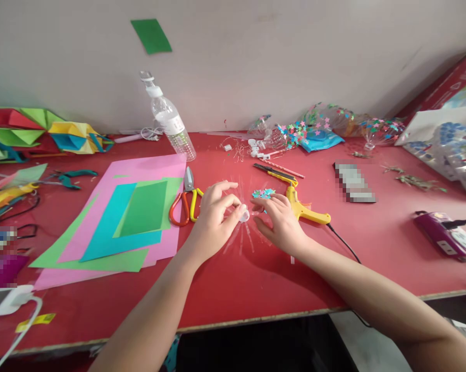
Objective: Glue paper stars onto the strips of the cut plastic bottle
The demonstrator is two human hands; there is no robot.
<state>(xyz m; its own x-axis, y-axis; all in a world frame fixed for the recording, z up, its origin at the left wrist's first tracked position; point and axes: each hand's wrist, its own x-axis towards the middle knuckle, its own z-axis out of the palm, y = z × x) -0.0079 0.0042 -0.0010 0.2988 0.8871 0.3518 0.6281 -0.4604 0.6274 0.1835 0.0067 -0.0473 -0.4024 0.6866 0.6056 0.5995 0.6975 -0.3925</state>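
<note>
My left hand [216,219] pinches the white, ring-like neck of a cut clear plastic bottle top [244,215] between thumb and fingers. Thin transparent strips fan out from that neck over the red table, hard to see against it. To its right, my right hand [276,219] hovers with fingers bent and thumb apart; I make out nothing in it. Just beyond its fingertips lies a small heap of pastel star sequins [263,193]. A yellow hot glue gun [308,213] rests close to the right hand. Red-and-yellow-handled scissors [187,199] lie left of my left hand.
Coloured paper sheets [101,217] cover the left of the table [225,299]. A clear bottle [171,121] stands behind them. A utility knife [275,172], star-decorated plastic pieces [293,133] and a blue packet [322,140] lie farther back. A purple power strip [446,235] sits at right.
</note>
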